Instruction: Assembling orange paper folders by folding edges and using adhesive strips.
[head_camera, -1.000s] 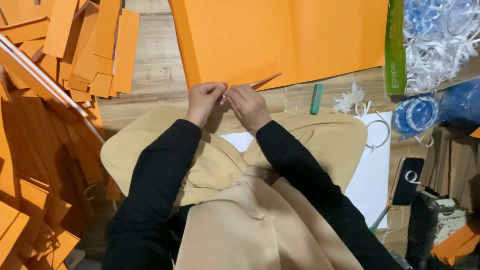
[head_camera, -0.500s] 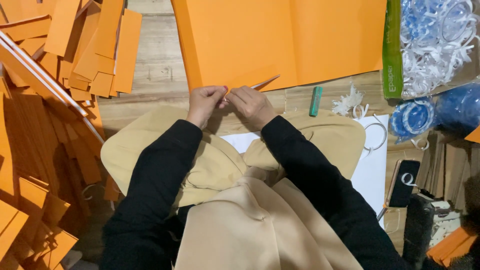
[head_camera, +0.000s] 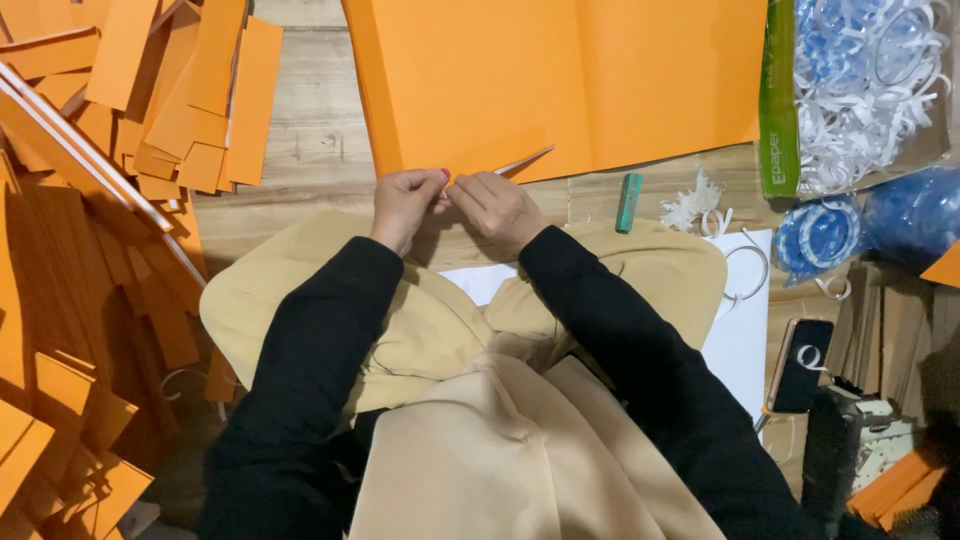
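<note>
Pinching the near edge of the big flat orange sheet (head_camera: 560, 80), left hand (head_camera: 405, 205) and right hand (head_camera: 497, 208) meet fingertip to fingertip; right of the sheet, a clear bag (head_camera: 900, 150) holds curly white strips (head_camera: 860, 110).

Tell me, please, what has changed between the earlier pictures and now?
Hardly anything. Both hands, left hand and right hand, stay pinched together at the near edge of the large orange sheet. The green marker, phone and orange strips lie unmoved.
</note>
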